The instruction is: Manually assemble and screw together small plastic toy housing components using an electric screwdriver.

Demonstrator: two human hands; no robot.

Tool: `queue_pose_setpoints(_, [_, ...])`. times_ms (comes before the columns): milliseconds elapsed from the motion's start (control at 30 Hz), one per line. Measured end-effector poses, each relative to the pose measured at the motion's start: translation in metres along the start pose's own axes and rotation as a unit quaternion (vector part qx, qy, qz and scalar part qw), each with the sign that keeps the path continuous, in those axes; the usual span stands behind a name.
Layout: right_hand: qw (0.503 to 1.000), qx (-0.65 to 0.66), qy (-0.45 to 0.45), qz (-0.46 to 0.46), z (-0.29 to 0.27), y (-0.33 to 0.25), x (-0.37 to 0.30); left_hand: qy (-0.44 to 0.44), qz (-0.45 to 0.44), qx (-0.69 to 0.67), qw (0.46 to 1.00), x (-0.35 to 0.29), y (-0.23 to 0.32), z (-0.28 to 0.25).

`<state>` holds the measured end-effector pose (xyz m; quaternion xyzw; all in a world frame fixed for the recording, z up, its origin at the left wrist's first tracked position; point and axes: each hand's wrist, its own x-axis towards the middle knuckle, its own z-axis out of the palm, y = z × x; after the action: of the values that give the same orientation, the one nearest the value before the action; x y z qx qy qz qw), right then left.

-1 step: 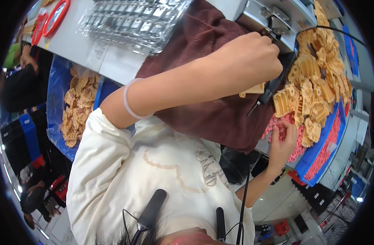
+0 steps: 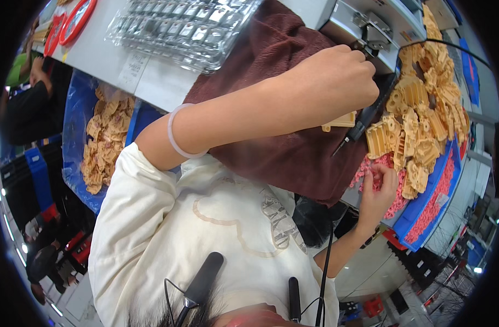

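My left hand (image 2: 350, 76) is curled into a fist in front of a metal fixture (image 2: 375, 35); its fingertips and anything in them are hidden. Below its wrist, a tan plastic housing (image 2: 341, 121) lies partly covered on a brown cloth (image 2: 309, 163). Beside that housing rests a black electric screwdriver (image 2: 361, 125), its bit pointing toward me. My right hand (image 2: 379, 188) is at the pile of small pink pieces (image 2: 394, 206), thumb and fingers bent together with pink showing between them. Just beyond it is a heap of tan plastic housings (image 2: 418, 125).
A blue bin (image 2: 424, 223) of pink pieces stands at the right. Clear plastic trays (image 2: 189, 32) lie at the back left, near red-handled scissors (image 2: 77, 22). Left of me is a blue-lined box (image 2: 75, 136) of tan parts. A black cable (image 2: 451, 44) arches over the heap.
The view has shifted slightly. My right fingers have curled a little more among the pink pieces, while my left hand stays by the fixture.
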<state>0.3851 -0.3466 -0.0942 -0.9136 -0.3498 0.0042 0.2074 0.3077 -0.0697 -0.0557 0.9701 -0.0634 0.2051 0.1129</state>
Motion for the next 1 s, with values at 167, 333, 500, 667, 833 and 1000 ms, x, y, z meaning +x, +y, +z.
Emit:
queue_pose_setpoints(167, [1.0,0.0,0.021,0.015,-0.001,-0.002,0.001,0.032,-0.017,-0.04,0.999,-0.011,-0.004,0.005])
queue_pose_setpoints(333, [0.998,-0.003,0.055,0.024,-0.005,0.004,0.001,0.145,-0.075,-0.004,0.987,-0.017,0.006,0.029])
queue_pose_setpoints(500, [0.994,-0.008,0.106,-0.035,-0.005,0.006,0.004,0.131,-0.034,0.056,0.989,-0.023,0.014,0.044])
queue_pose_setpoints(667, [0.996,0.016,0.092,-0.012,-0.01,-0.009,0.004,0.077,0.059,0.004,0.995,-0.013,-0.007,0.036])
queue_pose_setpoints(833, [0.996,0.006,0.084,0.008,-0.012,-0.01,0.002,-0.014,0.06,-0.125,0.99,-0.013,-0.024,0.022])
queue_pose_setpoints(1000, [0.982,0.158,0.083,0.057,-0.009,-0.013,0.003,0.019,0.064,-0.16,0.985,-0.017,-0.031,0.031])
